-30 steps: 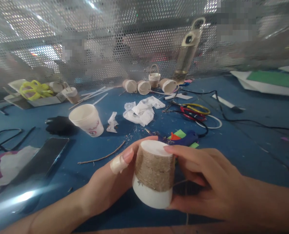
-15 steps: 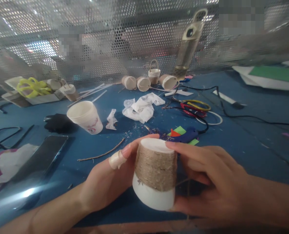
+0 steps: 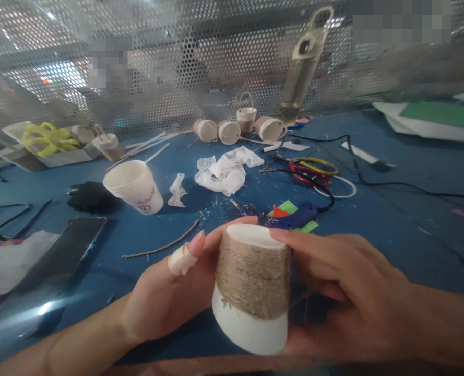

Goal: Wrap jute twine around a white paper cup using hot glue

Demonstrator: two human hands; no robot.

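An upside-down paper cup (image 3: 251, 334), wrapped over its upper part in brown twine (image 3: 253, 277), is held just above the table's near side. My right hand (image 3: 345, 292) grips it between a forefinger on the base's edge and a thumb low at the rim. A loose strand of twine (image 3: 304, 300) hangs beside that palm. On the left, my left hand (image 3: 173, 290) curves around the cup's far side, its fingers partly hidden behind it. Its bandaged thumb (image 3: 185, 258) stands up off the cup. Beyond lies a blue glue gun (image 3: 294, 216) with an orange trigger.
White paper cups (image 3: 135, 188) stand nested at left, near a phone (image 3: 67, 256) and a black object (image 3: 91, 197). White lace (image 3: 226, 172) lies mid-table. Twine-covered cups (image 3: 229, 133), a bottle (image 3: 300, 73) and yellow scissors (image 3: 47, 140) sit farther back. Cables (image 3: 396, 190) cross the right side.
The cup has come slightly nearer and lower, with its twine-wrapped side tipped more towards me. My left thumb has lifted away from the cup. My right hand keeps its grip.
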